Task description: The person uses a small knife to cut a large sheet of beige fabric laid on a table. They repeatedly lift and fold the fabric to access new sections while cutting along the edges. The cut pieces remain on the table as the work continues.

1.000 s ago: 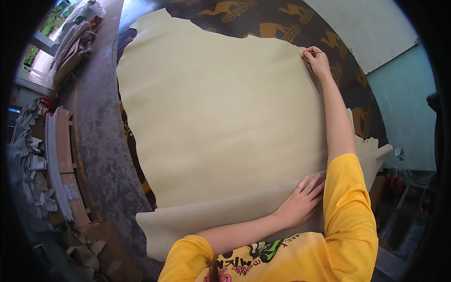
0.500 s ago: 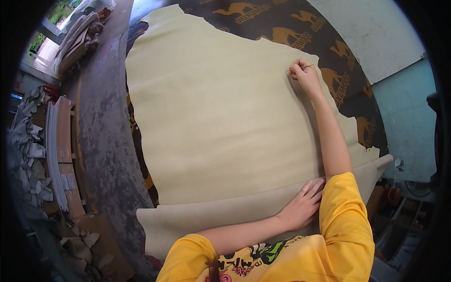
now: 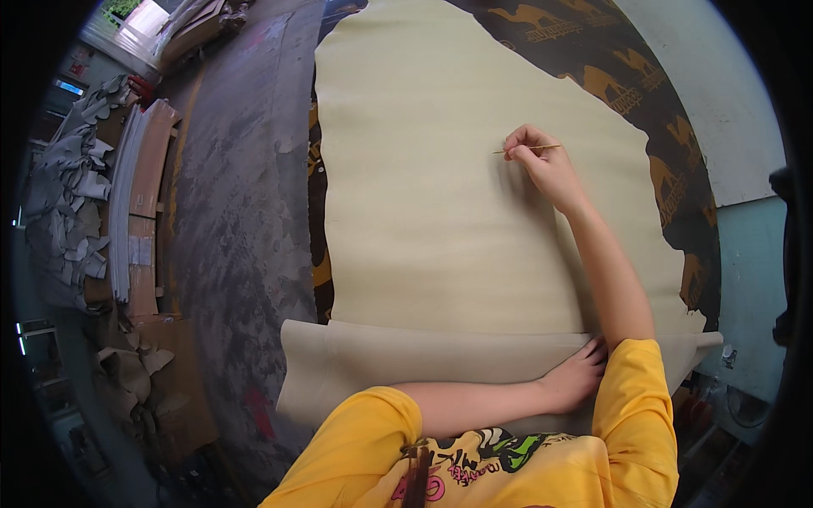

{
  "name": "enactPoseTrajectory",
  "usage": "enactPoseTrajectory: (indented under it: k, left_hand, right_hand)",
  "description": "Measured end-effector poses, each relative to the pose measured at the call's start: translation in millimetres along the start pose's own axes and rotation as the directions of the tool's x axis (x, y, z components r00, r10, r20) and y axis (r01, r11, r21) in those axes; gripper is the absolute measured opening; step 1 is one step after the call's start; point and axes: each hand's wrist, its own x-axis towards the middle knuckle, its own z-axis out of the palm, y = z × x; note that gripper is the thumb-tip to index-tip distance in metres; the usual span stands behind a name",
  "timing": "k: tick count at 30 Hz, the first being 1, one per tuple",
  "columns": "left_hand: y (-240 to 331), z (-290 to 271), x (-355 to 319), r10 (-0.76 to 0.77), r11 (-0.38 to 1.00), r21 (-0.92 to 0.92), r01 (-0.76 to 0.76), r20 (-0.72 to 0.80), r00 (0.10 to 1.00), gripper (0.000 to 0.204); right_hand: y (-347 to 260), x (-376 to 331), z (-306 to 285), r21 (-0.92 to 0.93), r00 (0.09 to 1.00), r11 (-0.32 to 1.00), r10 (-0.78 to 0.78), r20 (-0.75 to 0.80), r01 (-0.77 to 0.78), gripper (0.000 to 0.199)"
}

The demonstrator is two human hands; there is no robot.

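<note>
A broad pale cream sheet that looks like a leather hide (image 3: pixel 423 203) lies spread with irregular edges. Its near end is folded over, showing a greyer underside (image 3: pixel 364 364). Over the right half of the sheet, my right hand (image 3: pixel 546 169) pinches a thin golden stick-like tool (image 3: pixel 550 146), its pointed end facing left; whether the tip touches the surface I cannot tell. My left hand (image 3: pixel 576 378) rests flat on the folded end, fingers stretched to the right and partly hidden by my right arm.
Beneath the hide is a dark board (image 3: pixel 677 182) with tan camel prints. To the left runs a worn grey surface (image 3: pixel 246 186). Grey scraps (image 3: pixel 72 220) are heaped at far left beside long stacked strips (image 3: pixel 140 203). A pale blue-green panel (image 3: pixel 749 279) stands at right.
The view has shifted, so the hide appears further right. My right hand has moved left, away from the hide's right edge, still pinching the tool. My left hand stays on the fold.
</note>
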Motion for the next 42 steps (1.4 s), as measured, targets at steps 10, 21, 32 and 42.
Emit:
enactPoseTrajectory:
  k: [10, 21, 32, 42]
  left_hand:
    - [6, -13, 9, -0.367, 0.571, -0.756, 0.322, 0.116, 0.923, 0.038]
    - [2, 3, 4, -0.306, 0.208, -0.87, 0.446, 0.375, 0.875, 0.034]
    - [-1, 53, 0, -0.193, -0.872, -0.47, -0.139, 0.069, 0.979, 0.057]
    - [7, -14, 6, -0.41, 0.586, -0.694, 0.418, 0.191, 0.892, 0.05]
  right_hand:
    - [-30, -32, 112, 0.012, 0.969, 0.999, -0.039, 0.244, 0.037, 0.008]
    - [-52, -54, 164, -0.081, 0.935, 0.986, -0.11, 0.337, 0.145, 0.006]
    - [-57, -17, 206, -0.202, 0.869, 0.9, -0.282, 0.406, 0.387, 0.008]
    - [-29, -18, 93, -0.228, 0.972, 0.973, 0.01, 0.236, 0.046, 0.01]
